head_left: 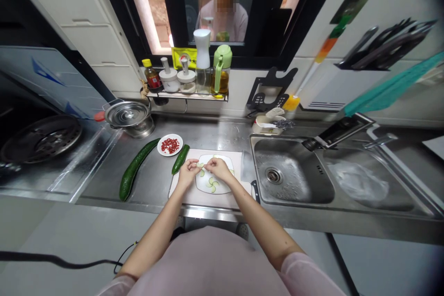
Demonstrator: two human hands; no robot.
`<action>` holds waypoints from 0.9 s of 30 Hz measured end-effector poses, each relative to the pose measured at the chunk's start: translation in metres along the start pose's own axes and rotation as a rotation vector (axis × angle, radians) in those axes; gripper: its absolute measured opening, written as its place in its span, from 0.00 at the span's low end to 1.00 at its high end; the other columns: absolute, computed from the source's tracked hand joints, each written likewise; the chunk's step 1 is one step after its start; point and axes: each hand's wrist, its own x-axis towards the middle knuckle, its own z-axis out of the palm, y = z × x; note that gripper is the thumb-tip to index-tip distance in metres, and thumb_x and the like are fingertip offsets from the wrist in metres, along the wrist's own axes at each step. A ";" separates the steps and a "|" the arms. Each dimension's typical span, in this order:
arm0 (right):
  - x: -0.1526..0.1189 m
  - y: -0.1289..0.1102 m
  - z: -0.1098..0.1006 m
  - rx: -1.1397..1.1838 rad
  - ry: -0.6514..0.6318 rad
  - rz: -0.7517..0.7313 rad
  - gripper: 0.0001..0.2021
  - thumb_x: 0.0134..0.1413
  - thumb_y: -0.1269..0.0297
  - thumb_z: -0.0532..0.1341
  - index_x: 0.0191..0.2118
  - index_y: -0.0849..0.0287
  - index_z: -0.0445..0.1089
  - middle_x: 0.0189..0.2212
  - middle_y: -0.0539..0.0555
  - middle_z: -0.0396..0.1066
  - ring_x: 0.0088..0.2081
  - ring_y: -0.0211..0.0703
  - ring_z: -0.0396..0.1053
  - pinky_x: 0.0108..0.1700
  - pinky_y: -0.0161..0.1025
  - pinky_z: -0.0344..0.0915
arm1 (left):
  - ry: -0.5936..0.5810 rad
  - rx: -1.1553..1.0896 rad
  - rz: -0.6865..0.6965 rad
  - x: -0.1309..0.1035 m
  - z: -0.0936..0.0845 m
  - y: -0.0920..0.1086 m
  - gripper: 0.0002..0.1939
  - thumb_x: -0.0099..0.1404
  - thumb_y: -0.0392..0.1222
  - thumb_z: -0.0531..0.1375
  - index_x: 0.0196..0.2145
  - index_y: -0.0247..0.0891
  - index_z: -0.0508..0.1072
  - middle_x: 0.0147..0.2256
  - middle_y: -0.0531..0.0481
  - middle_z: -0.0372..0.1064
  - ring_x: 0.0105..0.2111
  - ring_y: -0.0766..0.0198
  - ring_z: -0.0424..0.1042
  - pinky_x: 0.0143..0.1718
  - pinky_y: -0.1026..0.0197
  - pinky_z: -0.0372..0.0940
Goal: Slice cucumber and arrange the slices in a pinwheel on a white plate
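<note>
Both hands meet over the upper left part of a white square plate (222,162), which rests on a pale cutting board (204,200). My left hand (189,169) is pinched on a thin pale green cucumber slice (200,165). My right hand (217,168) has its fingertips closed at the right side of that slice; whether they grip it too is hard to tell. Several curved cucumber slices (212,185) lie fanned out on the plate. A cut piece of cucumber (181,159) lies by the board's upper left corner, beside a small white dish (160,147) of chopped red pieces.
A long whole cucumber (133,173) lies on the steel counter at left, below a lidded steel pot (128,114). A knife (255,191) sits at the board's right edge, beside the sink (293,171). Bottles and jars stand on a wall rack (187,95).
</note>
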 end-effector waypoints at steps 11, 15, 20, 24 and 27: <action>0.019 0.007 0.011 -0.257 -0.053 0.132 0.07 0.43 0.62 0.66 0.27 0.60 0.70 0.25 0.47 0.70 0.27 0.34 0.65 0.29 0.30 0.56 | 0.066 0.571 -0.002 0.016 -0.011 -0.040 0.11 0.51 0.42 0.63 0.34 0.38 0.71 0.24 0.56 0.67 0.24 0.69 0.66 0.29 0.68 0.58; 0.018 0.004 0.012 -0.334 -0.063 0.147 0.06 0.44 0.63 0.65 0.29 0.59 0.71 0.28 0.48 0.71 0.29 0.34 0.65 0.30 0.30 0.55 | 0.070 0.733 -0.008 0.016 -0.010 -0.043 0.09 0.53 0.39 0.61 0.35 0.39 0.72 0.28 0.54 0.71 0.28 0.67 0.69 0.31 0.67 0.58; 0.020 0.002 0.015 -0.411 -0.069 0.183 0.05 0.45 0.64 0.65 0.30 0.58 0.71 0.29 0.48 0.72 0.30 0.35 0.65 0.30 0.31 0.55 | 0.072 0.817 -0.029 0.017 -0.009 -0.043 0.08 0.55 0.38 0.60 0.35 0.40 0.73 0.30 0.52 0.73 0.31 0.65 0.70 0.32 0.67 0.58; 0.022 0.003 0.017 -0.442 -0.078 0.195 0.06 0.46 0.64 0.65 0.30 0.58 0.70 0.30 0.49 0.72 0.30 0.35 0.65 0.30 0.31 0.54 | 0.080 0.839 -0.026 0.017 -0.008 -0.043 0.08 0.55 0.38 0.60 0.35 0.40 0.74 0.30 0.52 0.73 0.31 0.64 0.71 0.32 0.66 0.58; 0.021 0.003 0.017 -0.454 -0.079 0.196 0.05 0.46 0.64 0.65 0.31 0.58 0.70 0.30 0.49 0.72 0.30 0.35 0.65 0.30 0.31 0.54 | 0.078 0.863 -0.035 0.017 -0.008 -0.041 0.08 0.55 0.38 0.60 0.35 0.40 0.74 0.30 0.52 0.74 0.31 0.64 0.71 0.32 0.65 0.57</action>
